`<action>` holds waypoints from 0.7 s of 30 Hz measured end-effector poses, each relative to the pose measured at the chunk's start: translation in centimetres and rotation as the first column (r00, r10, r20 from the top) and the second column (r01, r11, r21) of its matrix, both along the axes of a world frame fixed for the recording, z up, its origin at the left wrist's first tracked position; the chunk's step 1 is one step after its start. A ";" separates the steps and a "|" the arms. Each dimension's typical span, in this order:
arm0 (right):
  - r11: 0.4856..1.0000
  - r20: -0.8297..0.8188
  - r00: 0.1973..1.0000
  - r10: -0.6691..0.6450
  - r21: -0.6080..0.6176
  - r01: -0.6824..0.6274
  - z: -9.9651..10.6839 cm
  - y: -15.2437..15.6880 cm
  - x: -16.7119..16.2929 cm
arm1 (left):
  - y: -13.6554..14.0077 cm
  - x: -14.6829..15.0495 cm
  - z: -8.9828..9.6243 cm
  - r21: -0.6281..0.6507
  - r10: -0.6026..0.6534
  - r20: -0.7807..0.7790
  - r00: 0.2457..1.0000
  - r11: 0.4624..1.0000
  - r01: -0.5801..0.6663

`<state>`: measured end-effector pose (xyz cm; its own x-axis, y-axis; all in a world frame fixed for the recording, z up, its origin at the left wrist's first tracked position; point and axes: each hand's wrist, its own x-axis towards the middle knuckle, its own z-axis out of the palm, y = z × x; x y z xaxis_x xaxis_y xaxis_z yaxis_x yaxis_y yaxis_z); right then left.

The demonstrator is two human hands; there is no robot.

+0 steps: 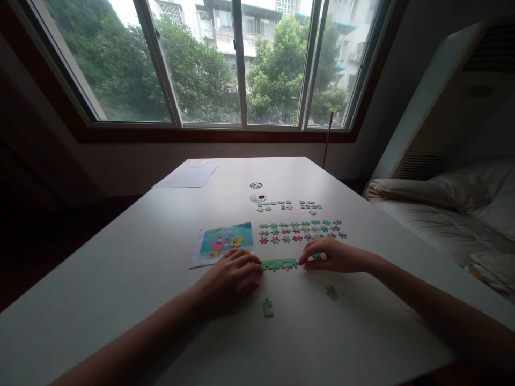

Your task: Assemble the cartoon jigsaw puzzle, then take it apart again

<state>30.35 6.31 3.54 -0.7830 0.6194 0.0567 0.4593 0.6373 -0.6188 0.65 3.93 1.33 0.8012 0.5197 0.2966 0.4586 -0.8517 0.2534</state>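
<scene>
A short strip of joined jigsaw pieces (279,265), green along its top, lies on the white table. My left hand (237,272) rests palm down at its left end, fingers stretched out and fingertips touching it. At the right end, my right hand (332,255) has its thumb and index finger closed on a small jigsaw piece (304,267), mostly covered by the fingertips. Another teal piece (319,256) shows between the fingers of this hand. Nearer to me lie two loose greenish pieces, a left one (267,307) and a right one (331,292).
Beyond the strip, several rows of loose jigsaw pieces (296,231) are laid out, with more pieces (281,203) farther back. A cartoon reference picture (225,239) lies left of them. Two round table inserts (258,197) and a paper sheet (187,175) are farther off.
</scene>
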 end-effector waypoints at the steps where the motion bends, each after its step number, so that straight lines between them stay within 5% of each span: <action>1: 0.999 -0.003 1.000 -0.031 0.020 0.031 -0.2 0.0 0.1 | 0.0 0.0 0.0 -0.002 -0.001 -0.004 1.000 1.000 0.001; 9: 0.915 0.116 0.921 -0.372 0.211 0.343 -1.6 -1.2 0.4 | 0.1 -0.1 -0.1 -0.010 -0.007 -0.010 1.000 1.000 0.007; 21: 0.947 0.106 0.957 -0.272 0.205 0.246 -1.6 -1.4 0.2 | 0.1 0.0 -0.2 0.005 -0.009 -0.004 1.000 1.000 0.009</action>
<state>30.56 4.90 1.95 -0.6052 0.7898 0.0994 0.6927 0.5841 -0.4231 0.62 4.06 1.12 0.8068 0.5112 0.2963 0.4522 -0.8570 0.2471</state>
